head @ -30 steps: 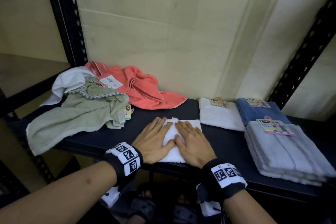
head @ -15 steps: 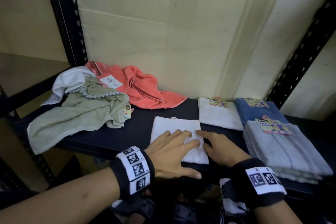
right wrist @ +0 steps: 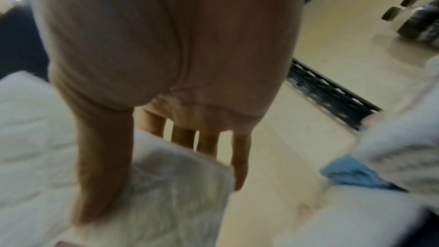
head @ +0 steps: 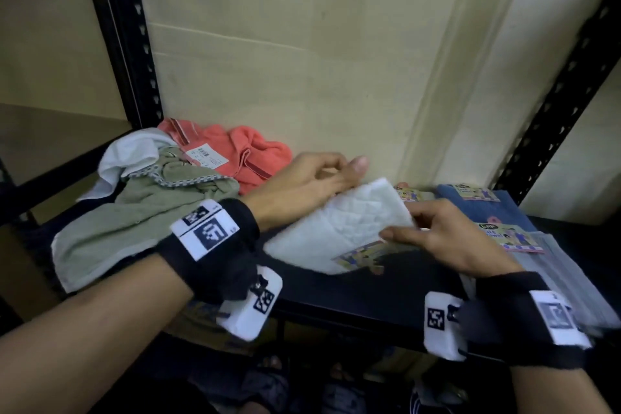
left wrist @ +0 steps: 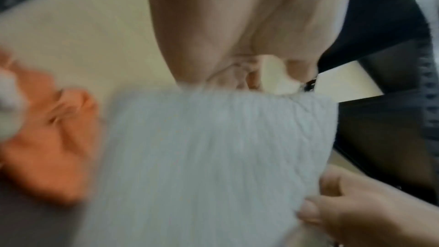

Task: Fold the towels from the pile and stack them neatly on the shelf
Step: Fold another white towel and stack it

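Observation:
A small folded white towel (head: 342,225) hangs tilted above the black shelf (head: 369,292), held between both hands. My left hand (head: 336,178) grips its far left edge, thumb on top. My right hand (head: 413,228) pinches its near right edge, the thumb lying on the cloth and the fingers behind it. The left wrist view shows the white towel (left wrist: 213,147) under my left hand (left wrist: 249,35). In the right wrist view the thumb of my right hand (right wrist: 166,63) lies along the white towel (right wrist: 166,185). A paper label hangs under the towel.
The unfolded pile lies at the left: a green towel (head: 134,222), a white towel (head: 131,151) and a coral towel (head: 248,155). At the right lie a folded blue towel (head: 484,208) and a folded grey stack (head: 554,265). Black uprights flank the shelf.
Both hands were pressing flat on the white towel on the shelf, then slid to its edges. Now they have lifted it and carried it up and to the right.

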